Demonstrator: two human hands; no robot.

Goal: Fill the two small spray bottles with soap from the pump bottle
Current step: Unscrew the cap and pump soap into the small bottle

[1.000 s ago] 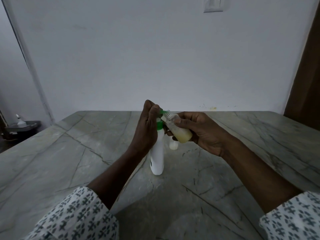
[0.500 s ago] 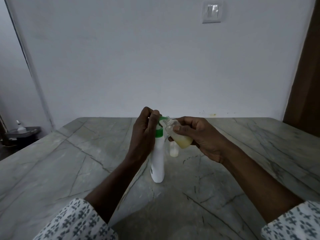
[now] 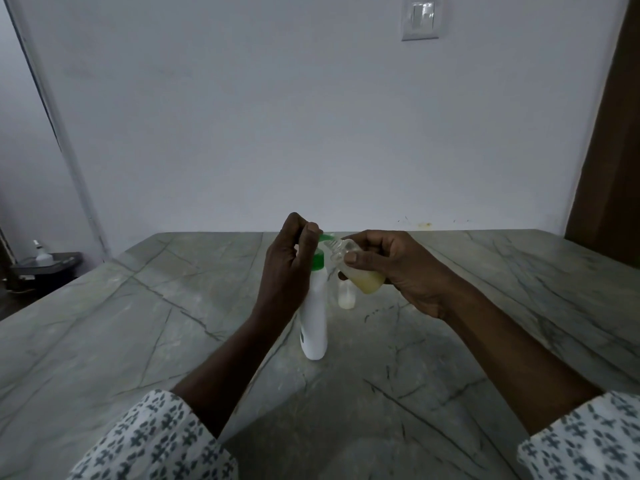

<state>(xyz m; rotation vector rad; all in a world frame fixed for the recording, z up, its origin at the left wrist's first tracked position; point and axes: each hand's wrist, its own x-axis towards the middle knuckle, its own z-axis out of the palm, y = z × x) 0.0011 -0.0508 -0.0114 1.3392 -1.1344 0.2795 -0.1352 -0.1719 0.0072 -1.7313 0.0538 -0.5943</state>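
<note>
A tall white pump bottle (image 3: pixel 316 317) with a green pump head stands upright at the middle of the marble table (image 3: pixel 138 323). My left hand (image 3: pixel 289 268) curls over the green pump head and grips it from the left. My right hand (image 3: pixel 398 268) holds a small clear spray bottle (image 3: pixel 360 273), tilted, its open neck against the green nozzle; pale yellow soap fills its lower part. A second small bottle (image 3: pixel 347 296) stands on the table just behind the pump bottle, with a little pale liquid at its bottom.
A white wall runs along the table's far edge, with a light switch (image 3: pixel 420 20) high up. A brown door frame (image 3: pixel 609 133) stands at the right. A low dark stand (image 3: pixel 45 266) with a small white bottle sits beyond the table's left edge.
The view has tilted upward, so the hands and bottles sit lower in the frame. Both hands keep their hold on the pump head and the small bottle.
</note>
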